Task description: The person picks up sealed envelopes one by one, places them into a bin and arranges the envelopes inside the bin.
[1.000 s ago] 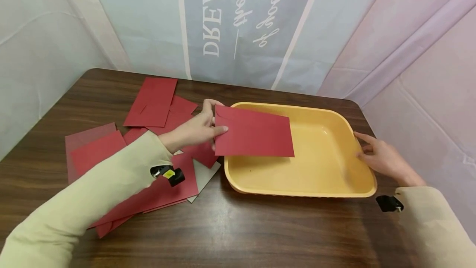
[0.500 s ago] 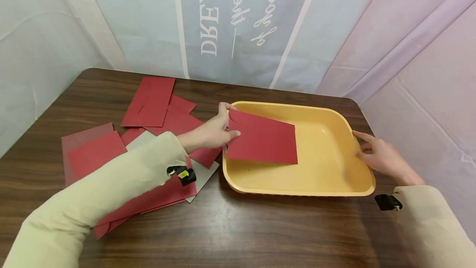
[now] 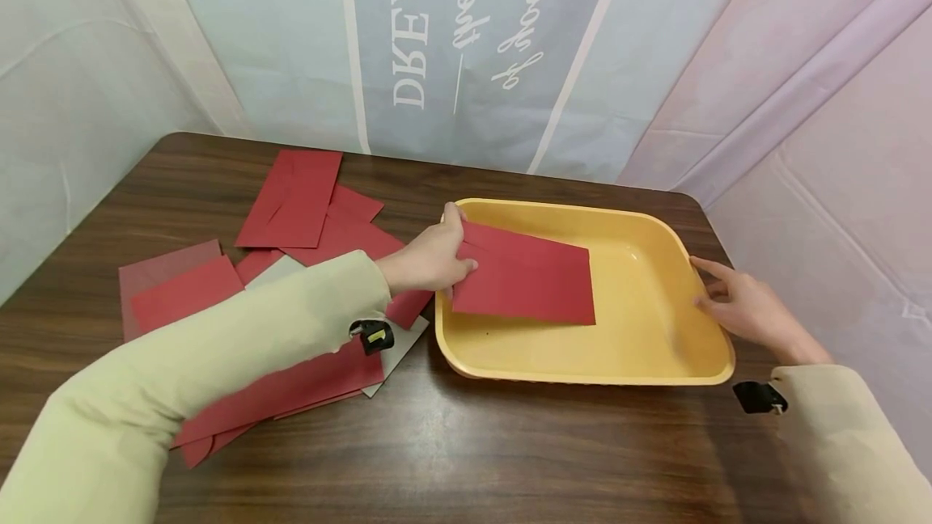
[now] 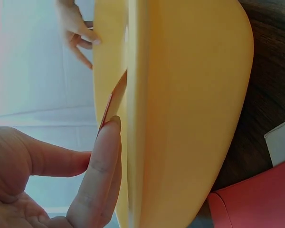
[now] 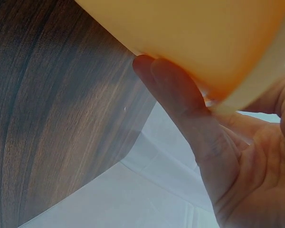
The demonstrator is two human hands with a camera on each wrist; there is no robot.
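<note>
At the left end of a yellow plastic basin (image 3: pixel 641 306), my left hand (image 3: pixel 429 259) pinches a red envelope (image 3: pixel 527 277) by its near-left end, thumb on top. The envelope reaches over the rim into the basin and tilts down to the right. From the left wrist view, the envelope (image 4: pixel 109 104) shows edge-on between thumb and fingers, beside the basin's wall (image 4: pixel 190 95). My right hand (image 3: pixel 746 306) grips the basin's right rim. In the right wrist view its fingers (image 5: pixel 180 95) press the wall's outer side while the thumb goes over the rim.
Several red envelopes (image 3: pixel 291 196) lie loosely overlapped on the dark wooden table (image 3: pixel 510 451) left of the basin, some under my left sleeve (image 3: pixel 240 346). Pale grey pieces (image 3: pixel 396 354) show among them. A printed cloth (image 3: pixel 480 47) hangs behind the table.
My left hand has moved right with the envelope, carrying it farther over the basin and lower. The right hand has stayed on the rim.
</note>
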